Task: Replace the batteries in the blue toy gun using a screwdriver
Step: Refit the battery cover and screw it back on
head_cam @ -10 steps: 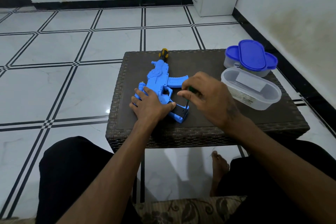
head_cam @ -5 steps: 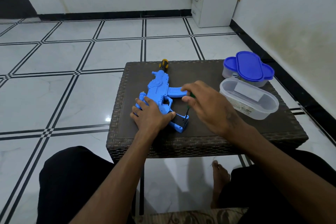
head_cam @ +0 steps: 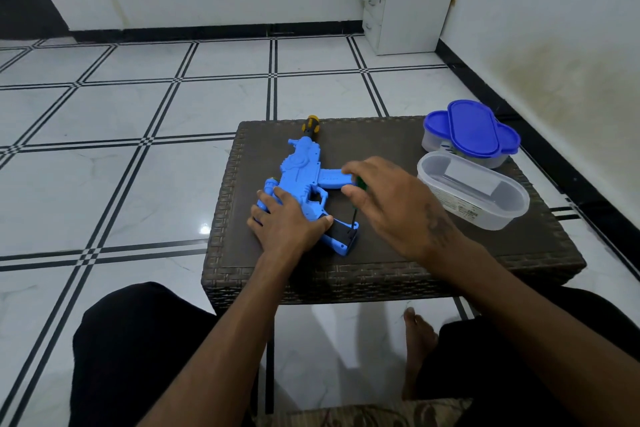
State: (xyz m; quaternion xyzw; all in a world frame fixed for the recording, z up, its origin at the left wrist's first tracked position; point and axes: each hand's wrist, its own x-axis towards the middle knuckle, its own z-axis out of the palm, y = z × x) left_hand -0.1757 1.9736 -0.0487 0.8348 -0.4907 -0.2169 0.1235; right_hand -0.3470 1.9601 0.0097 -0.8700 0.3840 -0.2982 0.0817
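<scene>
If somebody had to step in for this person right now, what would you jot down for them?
Left hand: flat on the blue toy gun, pinning it on its side on the wicker table.
Right hand: fingers pinch a green-handled screwdriver, held upright with its tip at the black battery cover on the grip's butt.
Nearby: an open clear container and a blue-lidded container on the table's right side.
Done: gun steadied, driver placed on the cover.
Left: undo the screw, lift the cover, swap the batteries, close up. No batteries are visible.
</scene>
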